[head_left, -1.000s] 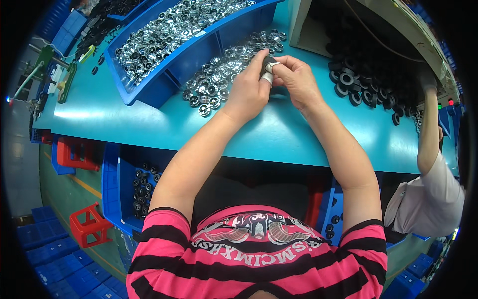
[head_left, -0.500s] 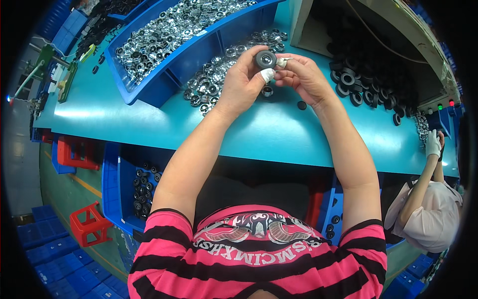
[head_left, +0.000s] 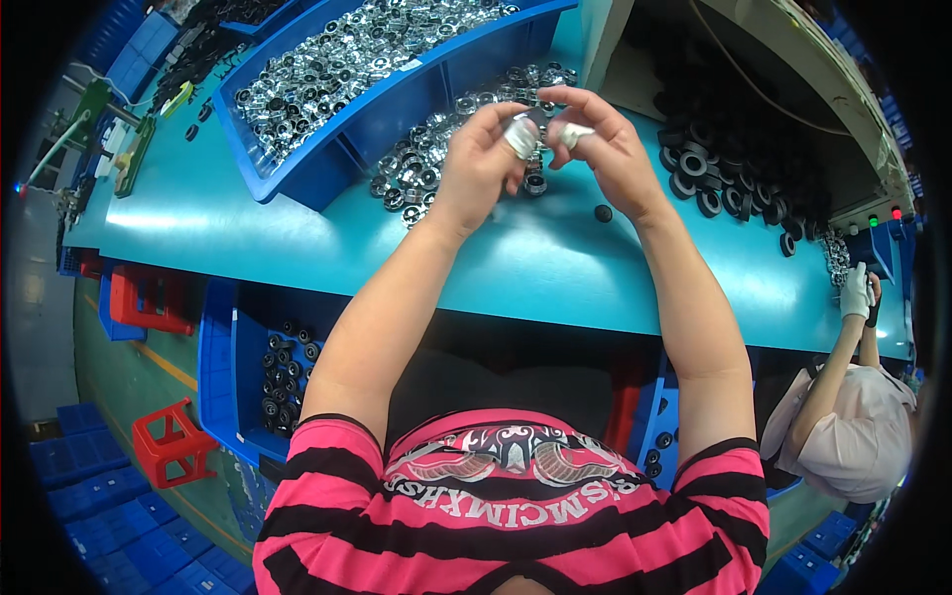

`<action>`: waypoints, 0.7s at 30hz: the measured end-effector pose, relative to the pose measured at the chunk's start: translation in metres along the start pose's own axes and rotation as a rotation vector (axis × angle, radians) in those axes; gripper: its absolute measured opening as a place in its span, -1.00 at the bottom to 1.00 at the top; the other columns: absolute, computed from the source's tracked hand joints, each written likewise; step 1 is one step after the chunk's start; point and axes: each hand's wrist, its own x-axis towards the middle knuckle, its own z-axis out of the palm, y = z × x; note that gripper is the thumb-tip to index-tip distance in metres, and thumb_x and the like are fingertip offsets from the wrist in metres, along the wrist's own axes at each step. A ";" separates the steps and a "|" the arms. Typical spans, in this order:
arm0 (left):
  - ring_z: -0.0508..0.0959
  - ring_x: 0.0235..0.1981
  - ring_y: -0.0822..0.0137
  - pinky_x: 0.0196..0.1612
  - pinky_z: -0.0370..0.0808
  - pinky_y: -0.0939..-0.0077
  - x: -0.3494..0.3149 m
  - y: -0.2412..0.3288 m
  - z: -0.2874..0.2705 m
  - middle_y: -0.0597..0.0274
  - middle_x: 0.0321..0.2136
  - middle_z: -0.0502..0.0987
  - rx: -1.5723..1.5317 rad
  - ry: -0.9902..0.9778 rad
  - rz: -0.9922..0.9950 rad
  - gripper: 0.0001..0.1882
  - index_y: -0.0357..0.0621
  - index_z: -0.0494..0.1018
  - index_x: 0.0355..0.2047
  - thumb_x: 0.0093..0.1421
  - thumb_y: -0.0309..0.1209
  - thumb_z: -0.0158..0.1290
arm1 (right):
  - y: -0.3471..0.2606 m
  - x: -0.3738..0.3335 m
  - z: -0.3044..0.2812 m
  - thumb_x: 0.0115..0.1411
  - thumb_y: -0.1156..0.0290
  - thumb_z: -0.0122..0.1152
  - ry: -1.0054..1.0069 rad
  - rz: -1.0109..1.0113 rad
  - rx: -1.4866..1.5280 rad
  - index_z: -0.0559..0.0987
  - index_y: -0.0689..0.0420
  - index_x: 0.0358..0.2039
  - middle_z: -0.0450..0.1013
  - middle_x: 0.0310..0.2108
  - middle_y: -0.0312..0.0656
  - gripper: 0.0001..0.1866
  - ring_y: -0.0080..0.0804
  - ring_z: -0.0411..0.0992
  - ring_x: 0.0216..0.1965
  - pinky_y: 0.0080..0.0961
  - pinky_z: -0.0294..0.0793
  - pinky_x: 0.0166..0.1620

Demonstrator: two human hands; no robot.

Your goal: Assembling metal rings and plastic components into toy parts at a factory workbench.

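Note:
Both hands meet above the teal table, close to a pile of shiny chrome wheel hubs [head_left: 421, 164]. My left hand [head_left: 481, 164] is closed on a small black wheel [head_left: 536, 116], which is mostly hidden by the fingers. White tape wraps its thumb. My right hand [head_left: 610, 149] curls in from the other side, its index finger arched at the wheel's top and its white-wrapped thumb beside it. How firmly the right fingers touch the wheel is hard to see. A small black round piece [head_left: 603, 213] lies on the table below the right hand.
A large blue bin [head_left: 297, 188] full of chrome hubs stands at the far left. Black rubber tyres [head_left: 709, 178] are heaped at the right by a beige machine housing [head_left: 843, 149]. A co-worker's gloved hand [head_left: 855, 293] works at the far right. Below sits a blue crate [head_left: 220, 367] with wheels.
The wheel has turned from facing up to mostly hidden between my fingers. My right index finger has risen over it. The co-worker's hands have shifted slightly.

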 end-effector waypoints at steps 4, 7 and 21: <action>0.40 -0.56 0.55 -0.55 0.36 0.62 0.001 0.001 0.002 0.35 -0.50 0.45 -0.141 -0.040 -0.186 -0.51 -0.21 0.46 -0.16 0.43 0.04 -0.10 | 0.009 -0.001 0.003 0.17 0.51 0.27 0.054 -0.071 -0.238 0.57 0.17 0.03 0.52 -0.31 -0.39 -0.62 -0.68 0.43 -0.32 -0.61 0.48 -0.18; 0.41 -0.56 0.52 -0.56 0.35 0.62 0.000 0.001 0.004 0.32 -0.52 0.44 -0.157 -0.052 -0.294 -0.36 -0.19 0.47 -0.22 0.44 0.18 -0.28 | 0.008 0.000 0.004 0.15 0.43 0.27 0.091 0.012 -0.191 0.58 0.18 0.00 0.57 -0.28 -0.33 -0.63 -0.66 0.43 -0.37 -0.64 0.47 -0.25; 0.36 -0.57 0.51 -0.62 0.27 0.62 0.004 -0.008 -0.002 0.36 -0.52 0.41 -0.237 -0.097 -0.419 -0.36 -0.05 0.45 -0.15 0.40 0.27 -0.29 | 0.011 -0.002 0.002 0.18 0.23 0.38 0.112 0.119 -0.232 0.59 0.19 -0.04 0.56 -0.27 -0.29 -0.59 -0.60 0.46 -0.35 -0.61 0.46 -0.31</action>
